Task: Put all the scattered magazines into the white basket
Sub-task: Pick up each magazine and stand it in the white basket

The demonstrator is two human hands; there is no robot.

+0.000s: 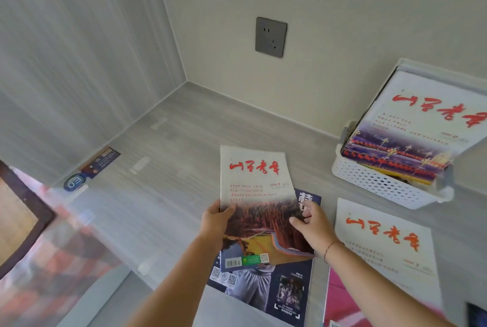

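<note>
I hold a magazine (259, 194) with a white top, red title and reddish forest photo, lifted above the grey floor. My left hand (216, 218) grips its left edge and my right hand (312, 223) grips its right edge. Under it lies a dark blue magazine (279, 289). To the right lies another white magazine (387, 242) with a red title, partly over a pink one (340, 303). The white perforated basket (376, 184) stands at the right by the wall, with several magazines leaning in it; the front one (421, 126) is white with red script.
A grey wall socket (271, 37) sits above the floor corner. A small dark card (101, 161) and a round blue badge (74, 182) lie by the left wall. A blurred framed object (18, 218) fills the left edge. A dark item (477, 316) shows at the bottom right.
</note>
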